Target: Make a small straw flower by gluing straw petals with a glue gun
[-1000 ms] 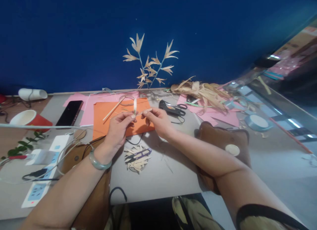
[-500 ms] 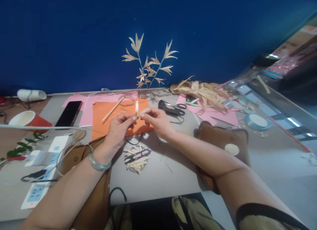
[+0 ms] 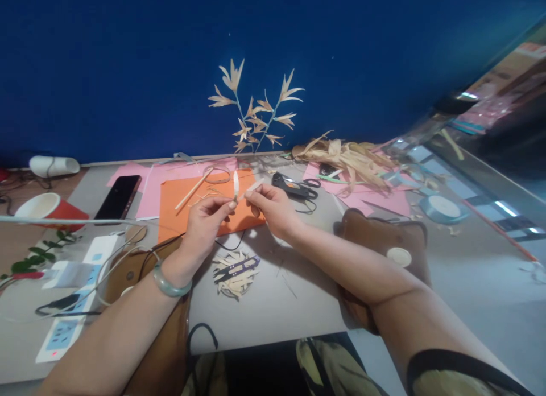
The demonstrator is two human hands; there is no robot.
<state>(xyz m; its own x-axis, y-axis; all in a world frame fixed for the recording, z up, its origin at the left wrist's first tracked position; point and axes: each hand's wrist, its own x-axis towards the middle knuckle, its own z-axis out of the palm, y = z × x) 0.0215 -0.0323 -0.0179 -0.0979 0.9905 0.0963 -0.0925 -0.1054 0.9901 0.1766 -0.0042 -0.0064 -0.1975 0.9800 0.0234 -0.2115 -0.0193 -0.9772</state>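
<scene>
My left hand (image 3: 208, 215) pinches the lower end of a pale, narrow petal (image 3: 236, 182) that stands upright above its thumb and fingertip. Close beside it, my right hand (image 3: 275, 210) holds a second pale petal (image 3: 256, 185) between thumb and fingers, tilted up to the right. A small gap separates the two sets of fingertips, over an orange sheet (image 3: 173, 199). Below the hands, a round dish heap of cut husk pieces (image 3: 234, 288) has dark thread snips (image 3: 236, 268) lying across it.
Behind stand branches with dried husk flowers (image 3: 258, 123). A black glue gun (image 3: 290, 185) and a bundle of dry husks (image 3: 350, 160) lie to the right. On the left are a phone (image 3: 119, 199), a paper cup (image 3: 63, 213) and a power strip (image 3: 81, 305) with loose cables.
My right fingertips have drawn slightly right, away from my left ones, and a pale petal now shows between them. My left hand keeps its upright petal in nearly the same spot.
</scene>
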